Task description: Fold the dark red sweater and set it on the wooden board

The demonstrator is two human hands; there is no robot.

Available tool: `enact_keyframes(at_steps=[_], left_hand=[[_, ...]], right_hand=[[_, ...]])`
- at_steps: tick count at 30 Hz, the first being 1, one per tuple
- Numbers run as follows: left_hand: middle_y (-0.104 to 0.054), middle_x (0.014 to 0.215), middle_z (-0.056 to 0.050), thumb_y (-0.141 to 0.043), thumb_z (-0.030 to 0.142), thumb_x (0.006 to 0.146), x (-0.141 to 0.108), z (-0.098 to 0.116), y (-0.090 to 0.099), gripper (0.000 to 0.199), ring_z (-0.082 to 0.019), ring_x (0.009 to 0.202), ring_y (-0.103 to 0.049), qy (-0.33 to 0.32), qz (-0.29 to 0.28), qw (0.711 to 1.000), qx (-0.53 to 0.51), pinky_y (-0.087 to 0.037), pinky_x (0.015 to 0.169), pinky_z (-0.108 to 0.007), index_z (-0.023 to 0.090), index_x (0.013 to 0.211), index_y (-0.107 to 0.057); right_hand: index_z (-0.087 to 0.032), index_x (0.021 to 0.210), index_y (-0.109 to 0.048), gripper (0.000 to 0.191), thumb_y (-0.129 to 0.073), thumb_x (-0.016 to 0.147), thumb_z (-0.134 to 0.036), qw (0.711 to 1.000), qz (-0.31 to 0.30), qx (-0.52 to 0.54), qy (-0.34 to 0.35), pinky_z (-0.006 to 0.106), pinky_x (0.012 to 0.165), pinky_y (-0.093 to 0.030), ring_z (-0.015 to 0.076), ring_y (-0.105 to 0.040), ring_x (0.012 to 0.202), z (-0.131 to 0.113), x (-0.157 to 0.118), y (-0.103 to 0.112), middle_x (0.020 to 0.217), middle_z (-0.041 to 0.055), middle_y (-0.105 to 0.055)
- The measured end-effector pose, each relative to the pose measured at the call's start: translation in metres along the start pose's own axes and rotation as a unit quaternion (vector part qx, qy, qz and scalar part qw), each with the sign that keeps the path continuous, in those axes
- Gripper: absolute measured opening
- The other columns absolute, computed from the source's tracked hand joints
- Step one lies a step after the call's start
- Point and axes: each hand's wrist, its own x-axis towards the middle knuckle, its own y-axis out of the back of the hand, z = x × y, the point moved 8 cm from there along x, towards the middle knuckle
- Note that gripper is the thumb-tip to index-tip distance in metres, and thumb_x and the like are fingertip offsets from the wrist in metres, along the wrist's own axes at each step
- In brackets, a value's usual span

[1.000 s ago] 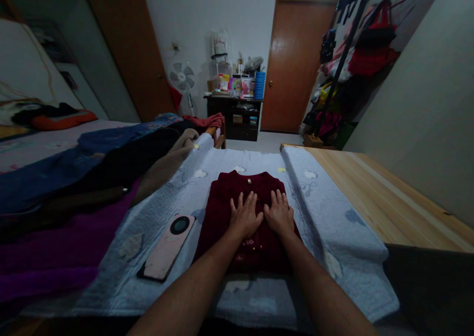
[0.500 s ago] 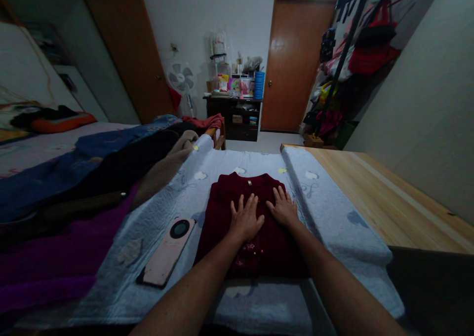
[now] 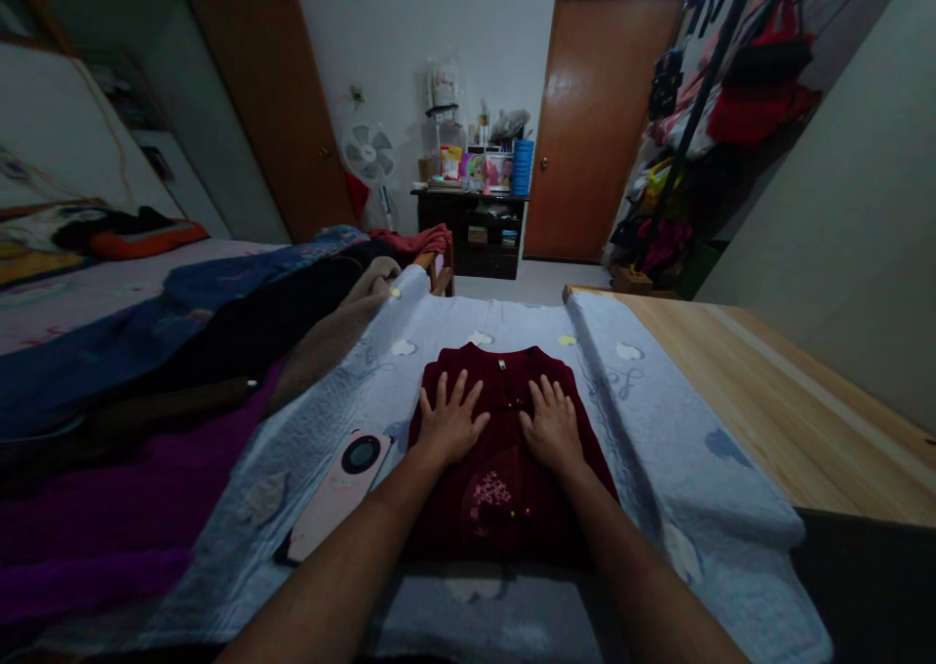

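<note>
A dark red garment (image 3: 504, 449), folded into a compact block with its neckline at the far end, lies on a light blue blanket (image 3: 702, 430). A small label shows at the collar, and pink embroidery decorates the front. My left hand (image 3: 449, 425) rests flat on its left side, fingers spread. On the right side, my right hand (image 3: 552, 425) also lies flat, fingers stretched out and slightly apart. Neither hand grips anything. Left of the garment is a pink phone (image 3: 340, 493), back side up, partly hidden by my left forearm.
Several clothes, including a purple one (image 3: 146, 479) and a brown one (image 3: 329, 323), are heaped at the left. A wooden board (image 3: 731, 371) extends on the right. Farther back stand a fan (image 3: 370, 152), a dark cabinet (image 3: 472, 235) and a door (image 3: 600, 128).
My left hand has shifted outward to the garment's left side, uncovering more embroidery. The right hand stays flat on the right side. The view has moved slightly.
</note>
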Motion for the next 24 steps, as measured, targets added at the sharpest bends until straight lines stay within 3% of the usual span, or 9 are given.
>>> enact_keyframes(at_steps=[3,7,12,14,17,21,24], left_hand=[[-0.009,0.16,-0.003,-0.036,0.058,0.09,0.001,-0.001,-0.01,0.064,-0.038,0.144,0.003,0.002,0.009,1.0,-0.005,-0.001,0.106,-0.07,0.034,0.148,-0.026],[-0.01,0.159,-0.002,-0.038,0.052,0.091,0.003,-0.002,-0.007,0.06,-0.037,0.144,0.004,0.002,-0.008,0.999,-0.041,-0.001,0.106,-0.07,0.033,0.147,-0.028],[-0.008,0.16,-0.005,-0.045,0.028,0.087,0.001,-0.026,0.003,0.064,-0.033,0.145,0.0,0.036,-0.051,0.985,-0.163,-0.011,0.108,-0.066,0.029,0.148,-0.024],[-0.008,0.159,-0.013,-0.051,0.024,0.082,-0.004,-0.043,0.006,0.076,-0.031,0.145,-0.004,0.067,-0.031,0.971,-0.227,-0.014,0.112,-0.059,0.021,0.15,-0.017],[-0.016,0.156,-0.019,-0.059,0.021,0.074,-0.015,-0.059,0.008,0.089,-0.028,0.144,-0.014,0.074,0.011,0.938,-0.34,-0.017,0.116,-0.046,0.013,0.149,-0.013],[-0.038,0.147,-0.015,-0.064,0.017,0.069,-0.031,-0.067,0.002,0.09,-0.027,0.136,-0.036,0.103,0.022,0.879,-0.465,-0.027,0.113,-0.042,0.018,0.146,-0.018],[-0.047,0.14,-0.016,-0.069,0.017,0.067,-0.037,-0.073,-0.006,0.092,-0.028,0.124,-0.051,0.18,0.003,0.836,-0.519,-0.04,0.104,-0.041,0.02,0.144,-0.019]], right_hand=[[-0.017,0.146,-0.033,0.062,-0.045,0.088,-0.034,1.0,0.005,0.004,0.001,0.047,0.114,-0.013,0.0293,-0.014,0.143,0.004,0.005,-0.002,0.156,0.0097,-0.021],[-0.016,0.144,-0.037,0.062,-0.048,0.086,-0.034,0.999,0.006,0.035,0.018,0.046,0.114,-0.015,0.0296,-0.016,0.143,0.012,0.015,-0.002,0.155,0.0104,-0.024],[-0.012,0.139,-0.041,0.063,-0.055,0.081,-0.034,0.989,0.043,0.138,-0.011,0.042,0.115,-0.02,0.027,-0.025,0.14,0.052,0.015,0.007,0.151,0.0148,-0.032],[-0.013,0.14,-0.038,0.067,-0.058,0.079,-0.035,0.973,0.031,0.224,-0.056,0.041,0.111,-0.029,0.0263,-0.039,0.133,0.075,0.007,0.009,0.144,0.016,-0.042],[-0.012,0.144,-0.028,0.078,-0.06,0.078,-0.038,0.926,-0.035,0.346,-0.145,0.038,0.095,-0.046,0.0254,-0.06,0.108,0.103,-0.012,0.005,0.125,0.0159,-0.058],[-0.012,0.143,-0.028,0.081,-0.065,0.076,-0.038,0.877,-0.085,0.408,-0.239,0.034,0.077,-0.053,0.0239,-0.066,0.088,0.117,-0.036,0.004,0.111,0.0149,-0.065],[-0.015,0.138,-0.036,0.073,-0.067,0.075,-0.037,0.84,-0.1,0.456,-0.276,0.031,0.074,-0.054,0.0218,-0.067,0.084,0.116,-0.042,0.001,0.109,0.0137,-0.066]])
